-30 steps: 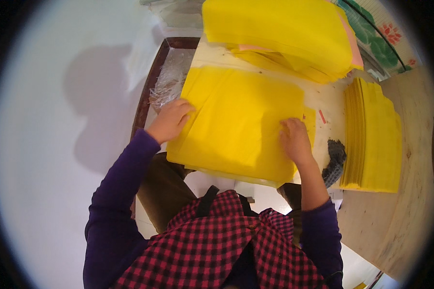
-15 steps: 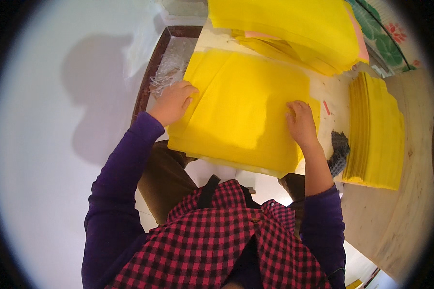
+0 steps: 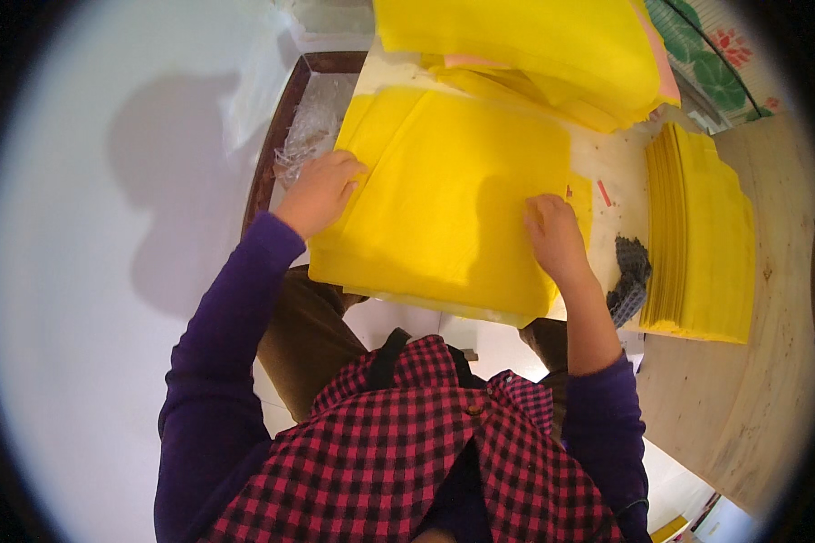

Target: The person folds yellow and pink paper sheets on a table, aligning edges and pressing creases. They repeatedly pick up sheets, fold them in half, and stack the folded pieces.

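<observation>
A layered pile of yellow cloth sheets, thin and fabric-like, lies in front of me with its layers slightly fanned at the left. My left hand is at the pile's left edge, fingers bent over the cloth and thumb below them. At the right edge, my right hand has its fingers curled down onto the top sheet; its fingertips are partly hidden. Both hands appear to pinch the top sheet by its sides. The sheet lies mostly flat, with my shadow across its right part.
A thick folded yellow stack with a pink layer stands at the far side. Another yellow stack sits on the wooden board at right. Beside it lies a dark grey cloth. Clear plastic scraps fill a brown-rimmed tray at left.
The view has shifted slightly. My right hand has moved a little lower and its fingers are more curled on the sheet's edge; my left hand stays at the left edge.
</observation>
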`<state>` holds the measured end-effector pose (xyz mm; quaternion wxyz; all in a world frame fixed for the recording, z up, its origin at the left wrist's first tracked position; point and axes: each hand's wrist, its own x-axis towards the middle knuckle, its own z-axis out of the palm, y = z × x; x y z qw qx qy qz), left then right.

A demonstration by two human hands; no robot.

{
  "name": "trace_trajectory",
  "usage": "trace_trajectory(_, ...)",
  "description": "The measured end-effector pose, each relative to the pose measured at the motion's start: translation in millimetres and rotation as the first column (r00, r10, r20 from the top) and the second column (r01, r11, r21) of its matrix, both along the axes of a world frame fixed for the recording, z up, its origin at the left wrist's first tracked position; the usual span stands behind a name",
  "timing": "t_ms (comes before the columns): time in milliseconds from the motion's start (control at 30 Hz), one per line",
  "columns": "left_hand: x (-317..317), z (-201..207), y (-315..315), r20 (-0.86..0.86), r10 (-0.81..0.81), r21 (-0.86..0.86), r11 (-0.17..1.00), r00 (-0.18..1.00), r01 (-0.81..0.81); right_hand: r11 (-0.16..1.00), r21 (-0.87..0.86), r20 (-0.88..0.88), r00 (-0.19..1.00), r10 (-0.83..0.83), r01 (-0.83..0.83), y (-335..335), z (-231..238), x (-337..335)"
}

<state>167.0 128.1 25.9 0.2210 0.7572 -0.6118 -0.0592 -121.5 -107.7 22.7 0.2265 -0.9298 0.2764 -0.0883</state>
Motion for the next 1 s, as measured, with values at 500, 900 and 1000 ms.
trace_trajectory(500,-16.4,-2.6,14.0,-0.04,-0.025,0.124,0.992,0.999,0.029,0.996,-0.036,0.027,0.996,0.08,-0.079,36.4,1.0,-18.6)
trace_trajectory(900,-21.8,-7.6,15.9,-0.031,0.008,0.057,0.998,0.999,-0.006,0.998,-0.004,0.041,0.997,0.068,-0.067,43.1,-0.5,-13.5)
trace_trajectory(1000,-17.0,-5.2,5.6,0.01,0.03,-0.005,1.0,0.999,-0.03,0.998,0.065,0.012,1.0,-0.026,0.026,31.9,-0.2,-3.9)
